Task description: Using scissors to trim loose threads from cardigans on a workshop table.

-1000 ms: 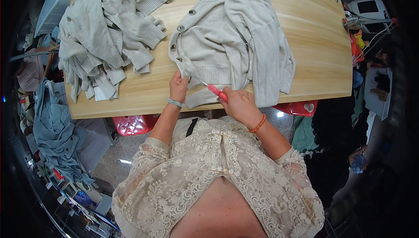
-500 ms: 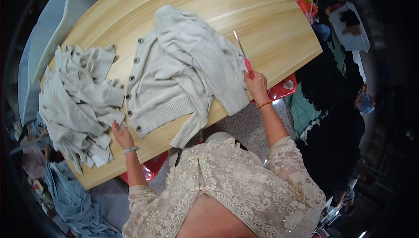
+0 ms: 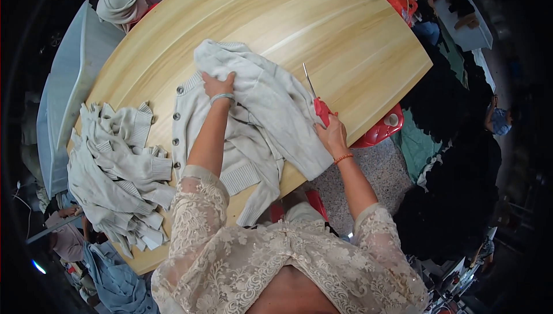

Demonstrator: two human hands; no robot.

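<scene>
A pale grey knitted cardigan [image 3: 259,92] with dark buttons down its left edge is spread on the wooden table [image 3: 368,55]. Near its collar, my left hand [image 3: 219,86] grips the cloth, with the fingertips partly sunk in the folds. My right hand [image 3: 332,135] is closed round the red handles of a pair of scissors [image 3: 322,110]. Their metal blades point up and away over the table, beside the cardigan's right sleeve. Left of the cardigan lies a heap of matching pale grey knitwear [image 3: 115,170].
Light plastic bins [image 3: 78,78] stand against the table's left edge. Red stools [image 3: 383,127] are tucked by the table, one holding a small white cup. A large black pile of cloth [image 3: 443,210] lies at the right, and blue garments [image 3: 115,279] hang at the lower left.
My left hand has moved from beside the heap up and right onto the cardigan's collar area. The scissors stay in my right hand, their handles now more exposed.
</scene>
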